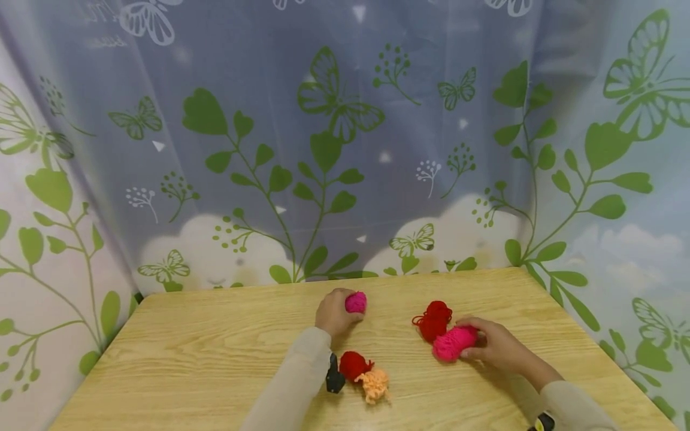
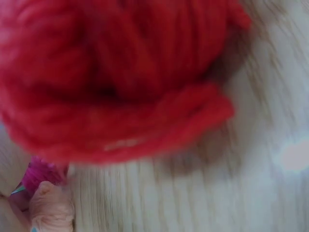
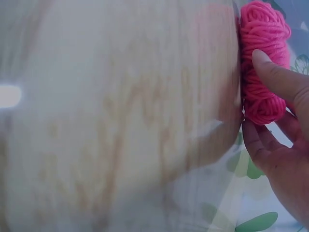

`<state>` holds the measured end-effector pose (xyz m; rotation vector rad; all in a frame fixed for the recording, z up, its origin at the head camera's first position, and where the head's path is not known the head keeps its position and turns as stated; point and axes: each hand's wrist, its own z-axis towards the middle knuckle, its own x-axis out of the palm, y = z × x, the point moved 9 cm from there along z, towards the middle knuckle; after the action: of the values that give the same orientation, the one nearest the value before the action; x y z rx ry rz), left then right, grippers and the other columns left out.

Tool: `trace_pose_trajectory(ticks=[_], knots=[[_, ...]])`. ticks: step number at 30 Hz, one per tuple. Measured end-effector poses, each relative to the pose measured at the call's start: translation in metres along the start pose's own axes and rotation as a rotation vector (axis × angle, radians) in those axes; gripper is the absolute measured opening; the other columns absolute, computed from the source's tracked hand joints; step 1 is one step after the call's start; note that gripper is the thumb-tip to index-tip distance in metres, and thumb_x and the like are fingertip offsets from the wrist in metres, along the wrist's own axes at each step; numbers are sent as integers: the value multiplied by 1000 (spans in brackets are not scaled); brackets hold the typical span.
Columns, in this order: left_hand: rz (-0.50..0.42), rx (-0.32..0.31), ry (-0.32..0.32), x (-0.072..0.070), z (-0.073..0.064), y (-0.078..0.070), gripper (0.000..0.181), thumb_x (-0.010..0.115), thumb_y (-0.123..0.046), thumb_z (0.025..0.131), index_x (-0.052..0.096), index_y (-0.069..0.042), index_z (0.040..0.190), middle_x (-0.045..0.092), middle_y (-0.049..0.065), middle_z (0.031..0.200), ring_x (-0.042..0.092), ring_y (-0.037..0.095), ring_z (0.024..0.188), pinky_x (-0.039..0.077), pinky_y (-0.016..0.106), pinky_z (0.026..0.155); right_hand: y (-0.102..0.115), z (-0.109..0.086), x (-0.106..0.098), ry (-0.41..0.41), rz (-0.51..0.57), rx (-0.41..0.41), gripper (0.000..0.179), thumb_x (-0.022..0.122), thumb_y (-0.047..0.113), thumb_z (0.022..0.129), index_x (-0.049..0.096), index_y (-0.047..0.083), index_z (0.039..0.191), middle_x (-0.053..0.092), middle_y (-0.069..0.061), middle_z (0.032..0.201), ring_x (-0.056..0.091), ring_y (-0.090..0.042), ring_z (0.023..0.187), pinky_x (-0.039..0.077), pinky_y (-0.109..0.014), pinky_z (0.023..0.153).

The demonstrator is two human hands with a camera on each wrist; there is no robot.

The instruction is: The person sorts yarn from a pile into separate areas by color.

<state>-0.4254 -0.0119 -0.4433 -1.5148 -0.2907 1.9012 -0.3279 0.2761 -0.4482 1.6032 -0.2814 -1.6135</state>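
Observation:
My left hand [image 1: 335, 313] grips a small magenta yarn ball [image 1: 356, 302] toward the back of the wooden table. In the left wrist view, part of that magenta ball [image 2: 42, 175] shows at the lower left. My right hand [image 1: 498, 346] holds a bright pink yarn skein [image 1: 454, 343], its thumb lying across the strands in the right wrist view, where the skein [image 3: 265, 63] stands lengthwise. Just behind the skein sits a red yarn bundle [image 1: 433, 320] with loose loops. A second red yarn ball [image 1: 354, 366] lies beside the left wrist and looms large in the left wrist view.
A peach yarn bundle [image 1: 374, 385] lies against the nearer red ball. The wooden table [image 1: 188, 353] reaches back to a printed curtain [image 1: 259, 197] with leaves and butterflies, which also runs along both sides. A black wrist device [image 1: 335, 376] sits on the left sleeve.

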Motion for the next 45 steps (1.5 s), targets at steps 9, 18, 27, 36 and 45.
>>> trace_pose_trajectory(ticks=[9, 18, 27, 36, 45], knots=[[-7, -23, 1, -3, -1, 1, 52, 87, -20, 70, 68, -4, 116, 69, 14, 110, 65, 31, 97, 53, 43, 81, -9, 4, 1, 18, -23, 76, 38, 79, 15, 78, 62, 4, 111, 63, -15, 107, 64, -28, 92, 53, -25, 70], [-27, -10, -16, -3, -1, 3, 48, 86, -16, 70, 68, -4, 113, 69, 14, 107, 66, 31, 94, 54, 43, 80, -9, 5, 1, 11, -54, 85, 35, 81, 15, 76, 65, 4, 105, 65, -10, 100, 65, -27, 90, 53, -26, 70], [-89, 12, -53, -19, -1, -5, 47, 84, -11, 72, 67, -2, 115, 68, 14, 108, 64, 29, 96, 54, 41, 80, -7, 6, -1, -4, -73, 90, 30, 81, 13, 75, 67, 4, 101, 66, -6, 95, 62, -21, 87, 55, -31, 73], [-53, 113, -60, -52, -3, -21, 50, 83, -13, 74, 64, -1, 119, 66, 16, 114, 63, 31, 102, 54, 41, 82, -6, 7, -2, -2, -92, 98, 30, 81, 14, 75, 68, 4, 99, 65, -3, 93, 60, -19, 86, 53, -27, 72], [-32, 117, -37, -84, -18, -17, 50, 84, -15, 73, 65, -2, 117, 67, 14, 113, 64, 29, 99, 56, 38, 79, -8, 5, -1, -9, -106, 99, 29, 81, 15, 74, 68, 4, 98, 67, -3, 93, 62, -21, 88, 54, -35, 76]])
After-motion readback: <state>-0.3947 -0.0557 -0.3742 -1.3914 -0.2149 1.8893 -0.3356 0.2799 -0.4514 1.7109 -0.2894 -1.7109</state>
